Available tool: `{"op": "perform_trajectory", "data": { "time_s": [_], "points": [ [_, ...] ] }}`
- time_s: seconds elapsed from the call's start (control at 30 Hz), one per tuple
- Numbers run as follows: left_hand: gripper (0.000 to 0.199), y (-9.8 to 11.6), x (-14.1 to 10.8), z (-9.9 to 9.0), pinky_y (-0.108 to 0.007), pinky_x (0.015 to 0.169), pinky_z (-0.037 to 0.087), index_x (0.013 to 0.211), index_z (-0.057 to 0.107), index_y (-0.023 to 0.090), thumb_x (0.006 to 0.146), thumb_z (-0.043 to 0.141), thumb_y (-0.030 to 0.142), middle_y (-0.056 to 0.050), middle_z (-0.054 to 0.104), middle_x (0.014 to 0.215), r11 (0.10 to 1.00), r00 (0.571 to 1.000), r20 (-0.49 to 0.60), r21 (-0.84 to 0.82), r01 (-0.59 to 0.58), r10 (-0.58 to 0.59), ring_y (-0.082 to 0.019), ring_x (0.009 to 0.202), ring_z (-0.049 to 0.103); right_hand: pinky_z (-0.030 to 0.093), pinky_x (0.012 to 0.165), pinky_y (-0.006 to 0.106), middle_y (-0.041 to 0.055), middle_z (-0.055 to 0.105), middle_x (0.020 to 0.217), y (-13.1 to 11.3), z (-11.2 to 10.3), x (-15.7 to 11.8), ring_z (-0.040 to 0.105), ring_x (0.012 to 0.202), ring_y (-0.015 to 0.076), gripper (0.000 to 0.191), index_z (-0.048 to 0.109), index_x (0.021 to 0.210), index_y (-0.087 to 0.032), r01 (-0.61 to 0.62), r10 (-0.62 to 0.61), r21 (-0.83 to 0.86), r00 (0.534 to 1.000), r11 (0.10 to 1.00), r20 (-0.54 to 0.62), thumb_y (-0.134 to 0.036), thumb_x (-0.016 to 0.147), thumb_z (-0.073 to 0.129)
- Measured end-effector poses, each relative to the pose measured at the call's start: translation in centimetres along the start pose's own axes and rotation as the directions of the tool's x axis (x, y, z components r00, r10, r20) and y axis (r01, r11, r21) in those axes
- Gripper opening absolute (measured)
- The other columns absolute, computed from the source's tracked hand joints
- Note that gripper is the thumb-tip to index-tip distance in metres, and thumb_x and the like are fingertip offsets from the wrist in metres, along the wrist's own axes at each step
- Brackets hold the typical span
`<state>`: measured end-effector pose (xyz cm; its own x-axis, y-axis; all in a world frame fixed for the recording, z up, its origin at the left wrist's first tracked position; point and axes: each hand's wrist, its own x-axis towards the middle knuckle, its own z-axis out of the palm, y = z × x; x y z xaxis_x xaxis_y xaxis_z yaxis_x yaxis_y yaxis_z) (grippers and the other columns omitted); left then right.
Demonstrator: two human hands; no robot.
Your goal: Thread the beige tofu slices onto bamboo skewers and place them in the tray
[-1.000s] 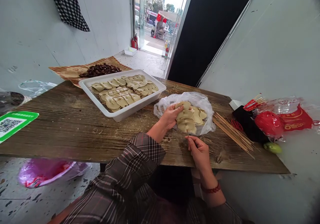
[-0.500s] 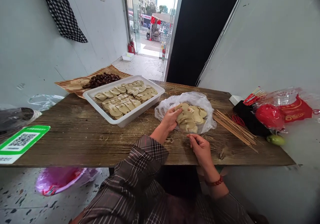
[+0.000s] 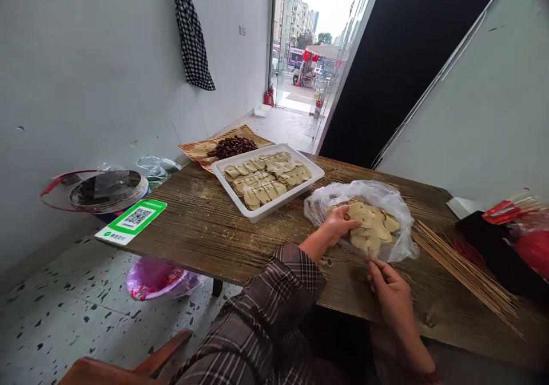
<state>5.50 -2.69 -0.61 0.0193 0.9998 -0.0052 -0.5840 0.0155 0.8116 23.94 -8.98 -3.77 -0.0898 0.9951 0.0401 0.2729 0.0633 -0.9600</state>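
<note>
My left hand is closed at the near left side of a clear plastic bag, its thumb over pale, thin, rounded slices. I cannot tell the kind of food. Just below these slices, my right hand pinches the end of a thin wooden skewer that runs up into them. More pale slices lie in the opened bag behind. To the left, a white tray holds rows of similar slices threaded on skewers.
Loose bamboo skewers lie right of the bag, near a black item and red packaging. Dark brown pieces rest on patterned paper behind the tray. A green QR card sits at the table's left edge, beside a bucket.
The view has swung left, so the table appears shifted right. My right hand has come up to the slices; the skewer now meets them. My left hand still grips slices at the bag.
</note>
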Motion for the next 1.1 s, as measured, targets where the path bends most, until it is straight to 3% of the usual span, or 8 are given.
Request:
{"op": "perform_trajectory", "data": {
  "time_s": [0.17, 0.3, 0.4, 0.5, 0.6, 0.77, 0.93, 1.1],
  "points": [
    [0.052, 0.5, -0.2, 0.3, -0.021, 0.062, 0.047, 0.096, 0.066, 0.014, 0.054, 0.087, 0.037, -0.003, 0.068, 0.083, 0.998, 0.999, -0.023, -0.06, -0.037, 0.036, -0.01, 0.066, 0.059, 0.054, 0.071, 0.032, 0.0085, 0.076, 0.091, -1.3, -1.5, 2.1, 0.068, 0.093, 0.0283, 0.04, 0.079, 0.091, -0.02, 0.07, -0.061, -0.131, 0.996, 0.989, 0.071, -0.054, 0.071, 0.072],
    [0.054, 1.0, -0.2, 0.2, -0.024, 0.058, 0.049, 0.099, 0.062, 0.017, 0.065, 0.077, 0.056, -0.001, 0.064, 0.078, 0.992, 0.997, -0.074, -0.125, -0.025, 0.016, -0.011, 0.058, 0.06, 0.054, 0.07, 0.032, 0.0082, 0.077, 0.093, -4.2, -2.7, 4.6, 0.069, 0.087, 0.0265, 0.038, 0.08, 0.092, -0.021, 0.177, -0.168, -0.273, 0.984, 0.945, 0.057, -0.053, 0.073, 0.069],
    [0.053, 0.8, 0.2, -0.1, -0.024, 0.058, 0.05, 0.097, 0.057, 0.017, 0.071, 0.071, 0.06, -0.002, 0.064, 0.076, 0.988, 0.997, -0.075, -0.156, -0.013, 0.001, -0.011, 0.056, 0.063, 0.052, 0.067, 0.031, 0.007, 0.077, 0.087, -7.6, -2.2, 6.7, 0.07, 0.082, 0.0254, 0.035, 0.08, 0.092, -0.024, 0.316, -0.303, -0.396, 0.948, 0.862, 0.096, -0.052, 0.077, 0.066],
    [0.051, 0.2, 0.6, -0.5, -0.023, 0.056, 0.049, 0.095, 0.056, 0.016, 0.074, 0.069, 0.06, -0.005, 0.066, 0.078, 0.989, 0.997, -0.074, -0.145, -0.005, -0.006, -0.012, 0.055, 0.064, 0.052, 0.074, 0.034, 0.0063, 0.077, 0.093, -11.1, 0.2, 8.9, 0.07, 0.085, 0.0251, 0.031, 0.078, 0.093, -0.026, 0.548, -0.486, -0.444, 0.836, 0.709, 0.257, -0.051, 0.083, 0.06],
    [0.047, -0.4, 1.0, -0.8, -0.021, 0.055, 0.047, 0.094, 0.056, 0.016, 0.075, 0.07, 0.057, -0.004, 0.066, 0.077, 0.991, 0.998, -0.06, -0.137, -0.005, -0.004, -0.011, 0.055, 0.064, 0.05, 0.078, 0.035, 0.0067, 0.075, 0.094, -14.1, 4.1, 11.1, 0.069, 0.088, 0.0238, 0.032, 0.075, 0.091, -0.024, 0.761, -0.627, -0.4, 0.648, 0.511, 0.433, -0.046, 0.09, 0.053],
    [0.045, -1.2, 1.9, -0.8, -0.023, 0.053, 0.047, 0.089, 0.056, 0.015, 0.069, 0.072, 0.053, -0.003, 0.064, 0.07, 0.988, 0.996, -0.089, -0.154, 0.004, -0.018, -0.012, 0.052, 0.062, 0.046, 0.079, 0.035, 0.0092, 0.072, 0.091, -17.3, 11.4, 14.2, 0.064, 0.087, 0.0238, 0.032, 0.074, 0.097, -0.02, 0.903, -0.672, -0.369, 0.415, 0.221, 0.613, -0.035, 0.097, 0.046],
    [0.049, -1.4, 2.6, -0.4, -0.028, 0.054, 0.048, 0.089, 0.06, 0.016, 0.06, 0.078, 0.051, -0.005, 0.064, 0.066, 0.983, 0.988, -0.14, -0.179, 0.042, -0.067, -0.015, 0.051, 0.06, 0.042, 0.077, 0.033, 0.0085, 0.071, 0.089, -18.4, 17.6, 16.4, 0.061, 0.083, 0.0221, 0.029, 0.076, 0.096, -0.019, 0.941, -0.641, -0.327, 0.305, 0.089, 0.705, -0.03, 0.098, 0.049],
    [0.058, -0.9, 2.9, 0.1, -0.042, 0.073, 0.056, 0.097, 0.069, 0.018, 0.052, 0.081, 0.053, -0.015, 0.071, 0.082, 0.956, 0.987, -0.161, -0.292, -0.026, -0.022, -0.029, 0.081, 0.069, 0.042, 0.081, 0.032, 0.0077, 0.072, 0.09, -18.7, 21.8, 18.3, 0.061, 0.085, 0.0205, 0.029, 0.075, 0.093, -0.018, 0.969, -0.608, -0.229, 0.237, 0.092, 0.758, -0.028, 0.099, 0.048]
  ]
}}
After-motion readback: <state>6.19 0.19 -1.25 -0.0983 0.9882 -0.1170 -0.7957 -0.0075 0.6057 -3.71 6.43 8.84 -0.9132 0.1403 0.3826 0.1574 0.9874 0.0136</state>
